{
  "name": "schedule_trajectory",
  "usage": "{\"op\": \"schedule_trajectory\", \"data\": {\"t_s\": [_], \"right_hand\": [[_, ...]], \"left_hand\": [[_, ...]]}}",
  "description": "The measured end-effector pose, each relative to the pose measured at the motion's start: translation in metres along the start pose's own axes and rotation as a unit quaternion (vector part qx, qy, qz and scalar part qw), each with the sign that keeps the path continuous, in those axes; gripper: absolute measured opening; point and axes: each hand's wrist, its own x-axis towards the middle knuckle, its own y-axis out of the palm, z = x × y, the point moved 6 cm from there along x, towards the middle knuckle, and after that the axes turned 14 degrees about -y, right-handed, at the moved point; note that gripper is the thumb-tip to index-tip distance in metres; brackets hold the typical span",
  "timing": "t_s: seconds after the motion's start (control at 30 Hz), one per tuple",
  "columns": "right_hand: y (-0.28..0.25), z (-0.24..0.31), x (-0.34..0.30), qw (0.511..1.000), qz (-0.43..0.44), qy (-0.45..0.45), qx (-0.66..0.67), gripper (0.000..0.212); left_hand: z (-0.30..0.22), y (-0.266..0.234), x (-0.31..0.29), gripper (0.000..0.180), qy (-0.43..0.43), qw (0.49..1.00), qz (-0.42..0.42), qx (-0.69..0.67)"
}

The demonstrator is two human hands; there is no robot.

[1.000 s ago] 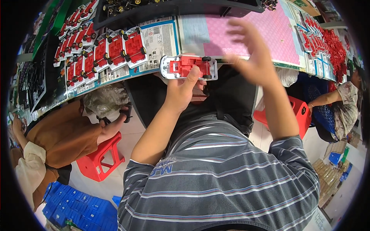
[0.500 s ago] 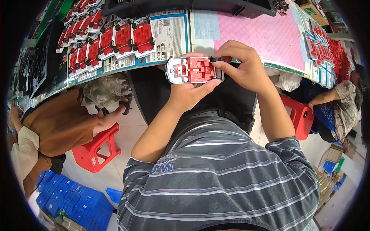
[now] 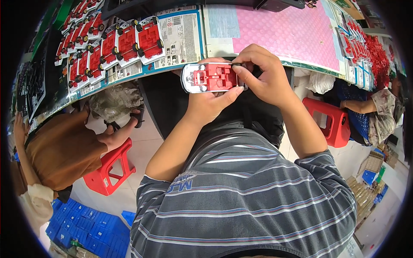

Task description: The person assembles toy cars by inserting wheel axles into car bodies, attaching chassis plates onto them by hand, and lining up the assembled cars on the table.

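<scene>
A toy car (image 3: 220, 74) with a white shell and red floor lies underside up, just off the table's near edge. My left hand (image 3: 205, 107) grips it from below, its thumb along the near side. At the car's right end, my right hand (image 3: 267, 79) pinches a small black wheel (image 3: 236, 64) between thumb and fingers. No dark wheels show at the car's left end. Part of the right end is covered by my fingers.
Rows of wheeled toy cars (image 3: 127, 41) lie on printed card sheets at the table's left. A pink bubble-wrap sheet (image 3: 284, 34) covers its middle; black trays (image 3: 172, 9) stand behind. Co-workers sit both sides, near red stools (image 3: 111, 165). Blue boxes (image 3: 88, 225) are stacked on the floor.
The whole view has shifted a little. Both hands still hold the car, and my right fingers have moved slightly at its right end.
</scene>
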Motion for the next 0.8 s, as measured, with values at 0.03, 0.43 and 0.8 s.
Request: {"op": "schedule_trajectory", "data": {"t_s": [0.03, 0.43, 0.8], "right_hand": [[-0.004, 0.0, 0.002, 1.0, -0.002, -0.003, -0.005, 0.015], [-0.152, -0.075, 0.132, 0.949, -0.068, 0.084, -0.296, 0.02], [-0.099, -0.179, 0.186, 0.86, 0.238, 0.051, -0.448, 0.042]], "left_hand": [[-0.003, 0.001, 0.002, 0.059, -0.027, 1.0, 0.009, -0.015], [0.001, 0.001, 0.002, 0.049, -0.073, 0.993, 0.026, -0.087], [0.007, 0.001, -0.005, 0.049, -0.112, 0.99, 0.028, -0.082]]}}
